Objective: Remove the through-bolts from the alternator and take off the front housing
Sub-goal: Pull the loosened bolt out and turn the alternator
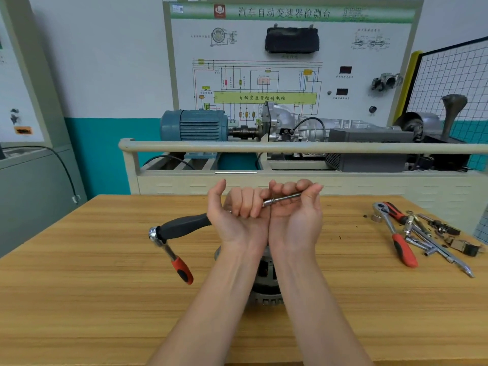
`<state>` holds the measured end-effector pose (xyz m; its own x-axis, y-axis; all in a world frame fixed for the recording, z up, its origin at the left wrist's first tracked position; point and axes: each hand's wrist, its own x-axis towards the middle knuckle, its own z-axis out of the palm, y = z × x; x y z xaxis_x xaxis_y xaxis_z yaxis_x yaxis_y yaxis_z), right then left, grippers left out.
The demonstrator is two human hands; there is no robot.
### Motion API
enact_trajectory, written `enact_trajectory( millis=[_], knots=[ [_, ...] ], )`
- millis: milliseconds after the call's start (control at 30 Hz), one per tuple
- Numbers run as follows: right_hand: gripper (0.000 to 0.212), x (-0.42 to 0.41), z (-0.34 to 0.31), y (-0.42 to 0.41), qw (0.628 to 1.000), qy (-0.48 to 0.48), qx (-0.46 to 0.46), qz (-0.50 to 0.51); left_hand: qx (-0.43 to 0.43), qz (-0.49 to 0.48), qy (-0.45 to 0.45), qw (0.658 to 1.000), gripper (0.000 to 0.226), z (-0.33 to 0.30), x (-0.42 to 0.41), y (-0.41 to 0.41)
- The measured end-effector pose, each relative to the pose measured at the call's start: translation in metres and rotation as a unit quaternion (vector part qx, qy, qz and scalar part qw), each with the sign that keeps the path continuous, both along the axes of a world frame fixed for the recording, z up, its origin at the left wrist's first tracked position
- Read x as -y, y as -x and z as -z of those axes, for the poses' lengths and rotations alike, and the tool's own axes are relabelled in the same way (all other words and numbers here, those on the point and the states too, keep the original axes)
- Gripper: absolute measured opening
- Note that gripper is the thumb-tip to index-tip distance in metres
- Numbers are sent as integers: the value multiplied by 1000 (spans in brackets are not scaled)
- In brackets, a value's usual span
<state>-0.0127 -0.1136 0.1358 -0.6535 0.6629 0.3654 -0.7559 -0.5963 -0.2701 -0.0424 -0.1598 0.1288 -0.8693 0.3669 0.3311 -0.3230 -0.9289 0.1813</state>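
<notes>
Both palms up, side by side above table [79,299]. Left hand [237,217] grips black-handled tool [182,228]; right hand [295,210] curls round metal extension bar [282,199]. Alternator [264,281] under wrists, 6 o'clock. Loose ratchets, sockets [412,233] at 3 o'clock.

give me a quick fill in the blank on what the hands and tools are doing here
1. The right hand holds a chrome ____ bar.
2. The left hand grips a tool by its ____ handle.
3. The alternator sits on the table partly hidden beneath the person's ____.
4. The loose tools lie on the ____ side of the table.

Missing words: extension; black; forearms; right
</notes>
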Motion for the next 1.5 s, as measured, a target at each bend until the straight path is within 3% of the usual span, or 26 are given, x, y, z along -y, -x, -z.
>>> enact_trajectory(
  millis=[200,400,633,767,933,1267,1500],
  knots=[
    [40,2,-3,0,998,40,38,33,101,-15,44,994,66,-10,-4,0],
    [44,-3,-11,1,995,89,34,33,152,-32,82,984,64,-24,-9,-1],
    [44,-5,-12,1,993,94,33,60,185,-8,89,979,63,-24,-13,3],
    [42,-7,-23,4,988,53,-3,148,197,-21,77,977,67,-14,-19,2],
    [42,-9,-19,14,989,68,15,129,208,3,84,975,67,-7,-23,12],
    [42,-32,-1,15,991,130,13,31,103,59,160,980,65,4,-13,18],
    [40,-42,6,9,997,58,42,3,69,101,267,956,65,7,11,20]
  ],
)
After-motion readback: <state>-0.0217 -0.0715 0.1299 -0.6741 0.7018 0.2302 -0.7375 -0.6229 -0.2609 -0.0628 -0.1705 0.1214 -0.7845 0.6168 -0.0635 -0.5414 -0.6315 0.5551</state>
